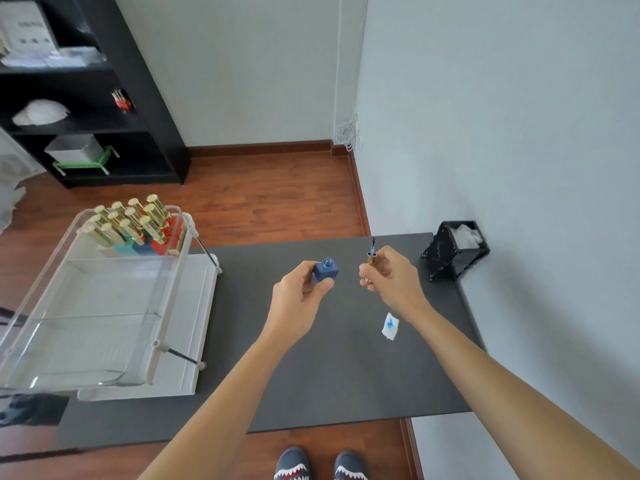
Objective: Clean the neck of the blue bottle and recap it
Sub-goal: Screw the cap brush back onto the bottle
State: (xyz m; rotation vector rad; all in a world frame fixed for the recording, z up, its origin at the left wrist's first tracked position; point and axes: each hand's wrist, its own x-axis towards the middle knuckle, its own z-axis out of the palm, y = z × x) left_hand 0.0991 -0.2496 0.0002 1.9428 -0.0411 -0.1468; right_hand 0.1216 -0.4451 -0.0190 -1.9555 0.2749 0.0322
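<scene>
My left hand [298, 297] grips a small square blue bottle [325, 271] above the dark table [329, 382]; the threaded neck is open and points up. To its right, my right hand [391, 277] holds the gold cap [369, 262] with its brush pointing upward, dark blue on the bristles. Bottle and cap are apart by roughly a hand's width. A white wipe [390, 326] stained with blue lies on the table just below my right wrist.
A clear rack [104, 299] on a white tray stands at the left, holding several gold-capped bottles [133, 221] at its far end. A black box [455, 249] with white wipes sits at the far right corner against the wall. Black shelving stands behind on the left.
</scene>
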